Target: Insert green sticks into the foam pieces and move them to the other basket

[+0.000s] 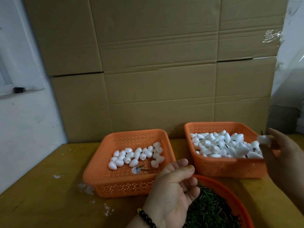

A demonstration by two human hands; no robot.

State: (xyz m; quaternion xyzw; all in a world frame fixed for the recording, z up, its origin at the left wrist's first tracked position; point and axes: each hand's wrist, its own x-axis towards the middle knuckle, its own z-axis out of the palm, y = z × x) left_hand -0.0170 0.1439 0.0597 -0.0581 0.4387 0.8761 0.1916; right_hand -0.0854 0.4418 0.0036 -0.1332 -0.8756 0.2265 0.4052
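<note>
Head view. Right hand (283, 155), frame right, blurred, fingers pinching a foam piece (263, 140) above the fuller right basket (227, 168). Left hand (172, 191), lower centre, fingers loosely curled, holding nothing visible. Left basket (102, 171): loose foam pieces. Round tray (238, 199): green sticks (212, 211). Cardboard boxes (156, 63) behind the table (41, 186).

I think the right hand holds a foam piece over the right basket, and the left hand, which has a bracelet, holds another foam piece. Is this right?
Not quite. In the head view the left hand, with the bracelet, holds no foam piece; its fingers are loosely curled above the bowl of green sticks. The rest stands: the right hand holds a foam piece over the right basket.
</note>
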